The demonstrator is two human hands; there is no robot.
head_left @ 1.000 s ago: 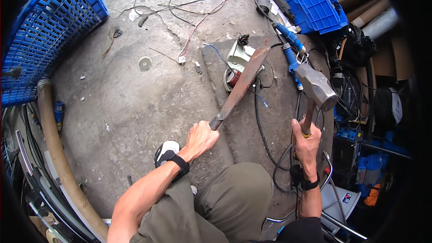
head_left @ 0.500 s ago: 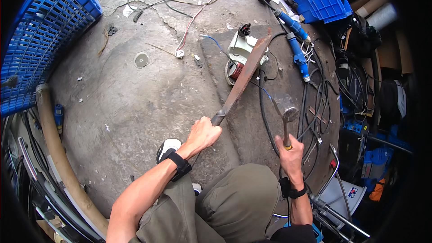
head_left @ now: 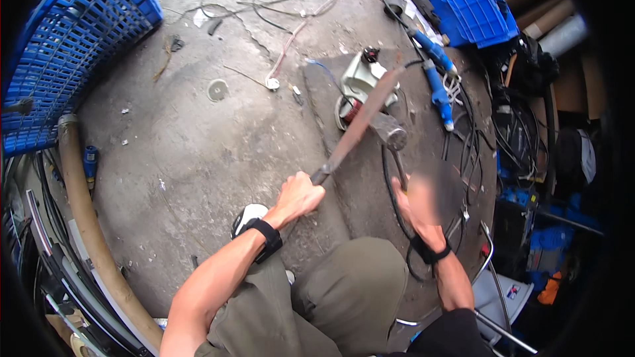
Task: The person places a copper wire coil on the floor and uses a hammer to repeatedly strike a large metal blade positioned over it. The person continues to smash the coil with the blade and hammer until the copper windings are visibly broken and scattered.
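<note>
The blade (head_left: 362,123) is gripped in the fist of the left hand (head_left: 299,198), apparently for steadiness against the casing (head_left: 357,78), while the hammer (head_left: 390,131) is clasped by the right hand (head_left: 418,206).

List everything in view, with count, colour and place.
casing with winding: one, pale with reddish winding, floor ahead
blade: one, rusty brown, slanting over the casing
hammer: one, grey head, beside the blade
crates: two, blue, upper left and right
connectors: several, blue, floor right and left
cables: several, mostly black, across the floor
tube: one, tan, lower left
round disc: one, pale, floor left of casing
clutter: uncounted, mixed colours, right edge
trousers: one pair, olive, bottom centre
left hand: one, black wristband, gripping the blade
right hand: one, black wristband, gripping hammer, partly blurred
</note>
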